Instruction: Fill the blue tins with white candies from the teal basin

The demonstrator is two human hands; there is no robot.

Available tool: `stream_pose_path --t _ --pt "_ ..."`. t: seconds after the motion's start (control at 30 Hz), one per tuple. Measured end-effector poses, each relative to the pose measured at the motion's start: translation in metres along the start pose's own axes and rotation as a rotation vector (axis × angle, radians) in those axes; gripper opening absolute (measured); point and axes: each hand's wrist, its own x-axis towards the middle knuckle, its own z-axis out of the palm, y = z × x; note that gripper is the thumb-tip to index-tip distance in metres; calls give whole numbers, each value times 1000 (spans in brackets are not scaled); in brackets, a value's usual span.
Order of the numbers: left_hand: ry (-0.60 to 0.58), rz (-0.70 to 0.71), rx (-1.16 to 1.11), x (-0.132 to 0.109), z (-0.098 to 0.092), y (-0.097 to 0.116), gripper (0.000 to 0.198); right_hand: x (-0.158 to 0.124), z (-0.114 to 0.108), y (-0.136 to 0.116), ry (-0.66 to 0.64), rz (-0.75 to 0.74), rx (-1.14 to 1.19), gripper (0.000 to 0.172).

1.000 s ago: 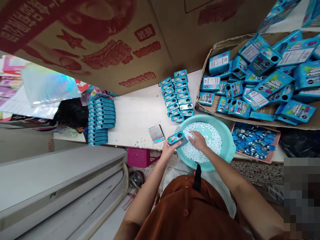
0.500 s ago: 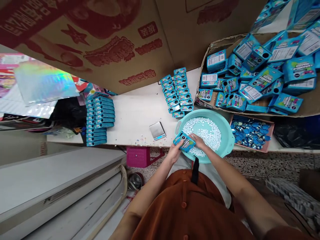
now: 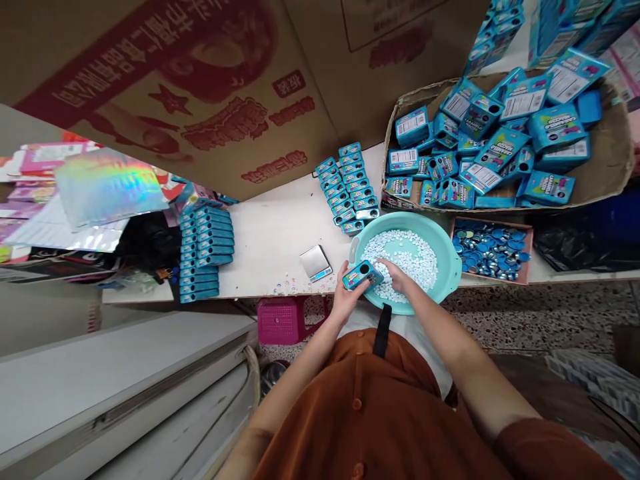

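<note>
My left hand [image 3: 345, 300] grips a small blue candy box [image 3: 361, 275] by its end and side. The dark round hole of the box faces up, and the box is over the near left rim of a turquoise basin [image 3: 453, 267]. Loose white candies [image 3: 423, 267] lie in the basin. Just right of the box, low over the candies, is my right hand [image 3: 397, 277]. Its fingers are curled together, and what they hold is hidden.
Left of the basin lies a small digital scale [image 3: 315, 261]. Blue boxes stand in rows behind it [image 3: 345, 190] and at the left [image 3: 205, 253]. A carton [image 3: 627, 150] holds many more boxes; a pink tray [image 3: 523, 267] holds blue and silver round lids. A large carton [image 3: 310, 127] stands behind.
The candy box has been tipped so its hole end faces up toward me. My right hand has come away from the box's side, down toward the candies. The whole view has shifted slightly.
</note>
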Motion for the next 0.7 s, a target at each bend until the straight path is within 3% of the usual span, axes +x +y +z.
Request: stream_pose_path --t 0.1,0.23,0.37,0.5,0.7 --pt "-64 146 117 -5 -6 10 53 -12 4 -5 -78 79 286 41" --pt "-138 171 168 -8 -3 14 49 -35 5 -20 86 -76 590 31" --pt "-148 167 204 -7 6 8 51 -64 2 -43 134 -135 871 24" --pt "-217 238 260 -3 14 1 49 -92 -2 -66 107 -222 950 21" --pt "-256 475 500 -2 29 8 41 -120 2 -88 72 -374 938 21"
